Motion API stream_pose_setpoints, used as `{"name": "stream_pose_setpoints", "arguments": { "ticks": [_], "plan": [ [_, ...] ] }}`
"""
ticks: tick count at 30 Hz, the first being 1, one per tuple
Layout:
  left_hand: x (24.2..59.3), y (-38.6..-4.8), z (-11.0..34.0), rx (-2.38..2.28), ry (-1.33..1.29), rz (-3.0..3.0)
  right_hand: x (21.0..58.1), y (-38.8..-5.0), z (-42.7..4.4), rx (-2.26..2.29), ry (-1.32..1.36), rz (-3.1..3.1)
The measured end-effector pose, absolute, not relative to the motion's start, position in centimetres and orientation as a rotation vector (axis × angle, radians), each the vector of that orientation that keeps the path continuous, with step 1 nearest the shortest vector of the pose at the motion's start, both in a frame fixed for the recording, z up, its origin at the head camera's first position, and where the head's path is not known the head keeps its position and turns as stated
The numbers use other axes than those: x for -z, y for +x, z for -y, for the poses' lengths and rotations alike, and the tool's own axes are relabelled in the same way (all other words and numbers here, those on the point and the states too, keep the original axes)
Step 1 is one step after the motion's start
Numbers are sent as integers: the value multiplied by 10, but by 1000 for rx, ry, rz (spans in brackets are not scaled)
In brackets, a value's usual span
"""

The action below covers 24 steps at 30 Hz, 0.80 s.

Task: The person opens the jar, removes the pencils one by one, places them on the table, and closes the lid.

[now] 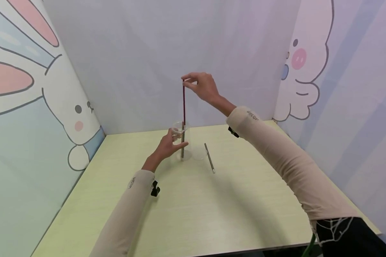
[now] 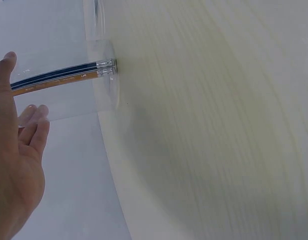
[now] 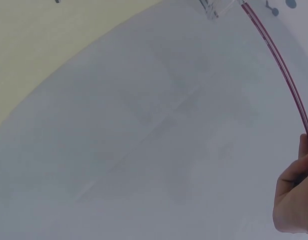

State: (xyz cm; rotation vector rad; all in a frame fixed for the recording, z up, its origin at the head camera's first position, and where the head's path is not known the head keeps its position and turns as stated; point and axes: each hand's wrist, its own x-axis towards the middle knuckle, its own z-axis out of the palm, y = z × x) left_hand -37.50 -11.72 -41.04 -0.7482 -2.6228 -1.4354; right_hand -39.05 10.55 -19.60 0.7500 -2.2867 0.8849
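A clear cylindrical container stands upright on the table, with pencils inside, dark blue and orange in the left wrist view. The left hand grips its side, thumb and fingers around the wall. Above the container the right hand pinches the top end of a red pencil between thumb and fingers. That pencil hangs upright, its lower end at the container's rim; whether it is inside the rim is hard to tell.
A dark pencil lies on the table, right of the container. Beside the container's base is a clear round piece. Printed cloth walls stand behind and at both sides of the table.
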Motion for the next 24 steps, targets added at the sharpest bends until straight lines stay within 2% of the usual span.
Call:
{"name": "stream_pose_setpoints", "arguments": {
  "ticks": [15,24],
  "plan": [
    [411,-377,123,1423,-743,2622,184,-395,-121,-916,681,2277],
    [412,-379,123,1398,-746,2631,200,-401,-144,-900,647,2326]
  ]
}}
